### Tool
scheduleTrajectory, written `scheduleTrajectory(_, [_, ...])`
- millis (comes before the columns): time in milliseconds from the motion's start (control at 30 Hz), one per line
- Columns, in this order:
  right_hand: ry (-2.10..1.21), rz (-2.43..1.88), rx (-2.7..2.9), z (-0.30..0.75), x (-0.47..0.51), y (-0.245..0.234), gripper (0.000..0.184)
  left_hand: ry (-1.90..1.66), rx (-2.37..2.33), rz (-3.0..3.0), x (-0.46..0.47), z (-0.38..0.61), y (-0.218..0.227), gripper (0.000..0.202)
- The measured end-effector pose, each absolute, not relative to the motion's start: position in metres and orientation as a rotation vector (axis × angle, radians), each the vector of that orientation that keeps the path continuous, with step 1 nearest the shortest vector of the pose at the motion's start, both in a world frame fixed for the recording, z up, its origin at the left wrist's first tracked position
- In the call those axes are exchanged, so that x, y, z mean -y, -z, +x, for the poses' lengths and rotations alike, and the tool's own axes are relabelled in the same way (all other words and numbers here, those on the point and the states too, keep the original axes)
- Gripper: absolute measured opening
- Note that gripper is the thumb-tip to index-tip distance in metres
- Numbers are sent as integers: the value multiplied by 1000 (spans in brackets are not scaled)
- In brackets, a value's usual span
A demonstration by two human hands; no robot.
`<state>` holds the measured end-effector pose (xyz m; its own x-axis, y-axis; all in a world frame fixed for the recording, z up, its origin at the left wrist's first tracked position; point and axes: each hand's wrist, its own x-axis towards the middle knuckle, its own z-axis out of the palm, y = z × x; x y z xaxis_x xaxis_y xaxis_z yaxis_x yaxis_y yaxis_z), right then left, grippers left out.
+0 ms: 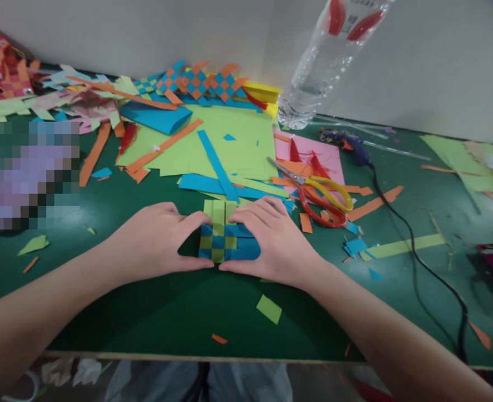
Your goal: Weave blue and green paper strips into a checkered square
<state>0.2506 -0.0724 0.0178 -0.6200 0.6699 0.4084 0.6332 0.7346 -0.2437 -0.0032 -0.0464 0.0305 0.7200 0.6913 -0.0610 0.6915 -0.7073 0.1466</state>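
Note:
A small checkered weave of blue and green paper strips (218,242) lies flat on the table between my two hands. My left hand (158,240) grips its left side, thumb along the near edge and fingers at the far left. On the other side my right hand (277,240) holds it with the thumb at the near edge and fingertips on the upper strips. Loose blue and green strip ends run out toward the right, partly hidden by my right hand. Just beyond the weave lies a single blue strip (216,162).
Scissors (325,192) with yellow and orange handles lie beyond my right hand. A glue gun (350,146) trails a black cord (413,234) down the right side. Green paper sheets (229,137), a water bottle (319,67) and finished woven fish shapes (200,82) stand farther back.

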Motion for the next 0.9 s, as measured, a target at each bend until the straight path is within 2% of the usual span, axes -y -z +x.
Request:
scheduleTrajectory(267, [-111, -986, 2461, 251, 73, -18, 45, -124, -1177, 2776, 43, -9, -29, 78])
scheduleTrajectory(567, [-136, -1016, 2493, 248, 74, -15, 43, 12, -1143, 2813, 42, -9, -29, 55])
scheduleTrajectory(900, [-152, -1017, 2527, 248, 74, -14, 47, 30, -1174, 2716, 45, -6, -33, 64])
